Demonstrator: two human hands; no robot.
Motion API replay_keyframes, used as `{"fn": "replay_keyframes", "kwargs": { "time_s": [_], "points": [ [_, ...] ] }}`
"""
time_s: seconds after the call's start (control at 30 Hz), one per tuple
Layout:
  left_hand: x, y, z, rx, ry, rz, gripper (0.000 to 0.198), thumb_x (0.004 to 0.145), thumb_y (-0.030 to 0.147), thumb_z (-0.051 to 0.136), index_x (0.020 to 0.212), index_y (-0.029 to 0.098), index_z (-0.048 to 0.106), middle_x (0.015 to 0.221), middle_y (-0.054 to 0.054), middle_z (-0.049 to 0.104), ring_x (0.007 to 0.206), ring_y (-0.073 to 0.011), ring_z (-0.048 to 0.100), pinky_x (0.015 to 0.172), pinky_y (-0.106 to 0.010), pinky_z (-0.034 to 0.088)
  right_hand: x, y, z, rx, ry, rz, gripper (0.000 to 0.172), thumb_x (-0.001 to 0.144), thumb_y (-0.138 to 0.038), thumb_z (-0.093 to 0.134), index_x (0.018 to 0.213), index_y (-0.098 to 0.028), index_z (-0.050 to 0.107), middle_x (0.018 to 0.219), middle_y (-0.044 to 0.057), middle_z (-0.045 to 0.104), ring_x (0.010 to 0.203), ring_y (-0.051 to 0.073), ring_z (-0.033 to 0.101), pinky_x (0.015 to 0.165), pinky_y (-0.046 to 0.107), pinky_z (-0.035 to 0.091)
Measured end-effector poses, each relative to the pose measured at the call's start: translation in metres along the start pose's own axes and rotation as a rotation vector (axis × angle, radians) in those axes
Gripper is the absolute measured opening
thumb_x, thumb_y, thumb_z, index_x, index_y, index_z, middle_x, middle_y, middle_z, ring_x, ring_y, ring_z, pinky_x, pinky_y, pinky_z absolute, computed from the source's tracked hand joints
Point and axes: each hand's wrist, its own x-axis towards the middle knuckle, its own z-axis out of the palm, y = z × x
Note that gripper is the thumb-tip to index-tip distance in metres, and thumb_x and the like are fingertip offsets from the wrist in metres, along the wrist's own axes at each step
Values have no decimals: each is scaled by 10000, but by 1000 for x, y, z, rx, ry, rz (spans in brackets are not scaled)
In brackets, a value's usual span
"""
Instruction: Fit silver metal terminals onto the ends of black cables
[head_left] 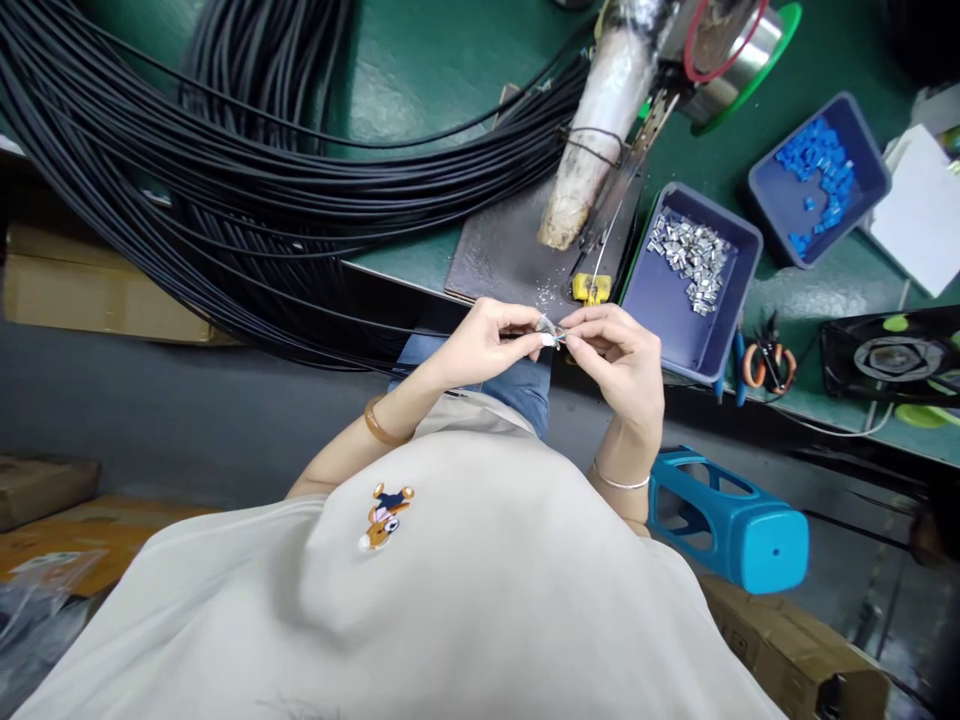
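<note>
Close to the bench's front edge, my left hand [491, 345] pinches the end of a black cable [420, 331] that runs in from the left. My right hand [619, 360] meets it there, thumb and fingers closed around the fine wires [559, 338] at the cable's tip. Those ends are too small to make out fully. Just beyond my fingers lies a yellow block [591, 289] beneath a soldering fixture [630, 150], with a white-wrapped tube [589, 150] leaning over a dark board [510, 250].
Thick black cable bundles [300, 180] cover the left of the green bench [427, 60]. At right stand a bin of metal connector shells [645, 300] and a bin of blue parts [772, 190]. Orange-handled pliers [769, 365], a fan [900, 358] and a blue stool [772, 545] are nearby.
</note>
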Motion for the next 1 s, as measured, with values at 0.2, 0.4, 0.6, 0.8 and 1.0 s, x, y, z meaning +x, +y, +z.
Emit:
{"fn": "replay_keyframes", "kwargs": {
  "time_s": [0.2,0.4,0.6,0.8,1.0],
  "points": [
    [1,2,-3,-221,-65,-80,354,823,389,746,630,100,678,573,-18,620,528,-65,498,526,-179,388,-1,0,3,42,23,-33,60,877,-248,684,864,-246,743,973,27,703,859,148,685,728,300,623],
    [2,8,-4,-298,-67,-116,365,783,400,791,617,95,677,508,1,560,514,-60,499,506,-166,386,-4,0,7,28,67,-58,54,877,-243,686,862,-241,738,976,28,700,873,153,695,727,301,625],
    [1,2,-1,-349,-75,-154,276,786,342,788,718,105,664,554,4,590,526,-60,524,532,-163,410,-5,-2,6,17,88,-75,39,880,-237,688,860,-232,721,977,28,697,888,164,709,753,315,621],
    [0,-5,6,-367,-32,-154,178,834,281,706,880,112,676,636,30,520,542,-42,438,517,-168,359,-7,-5,12,14,337,-101,98,962,-291,572,918,-237,640,998,33,695,907,169,722,825,358,628],
    [1,-6,10,-376,36,-120,149,829,236,690,770,110,636,625,38,482,549,-34,382,508,-162,322,-10,-5,16,-176,360,-158,61,911,-242,644,858,-231,671,943,22,707,888,173,714,705,321,611]
  ]
}}
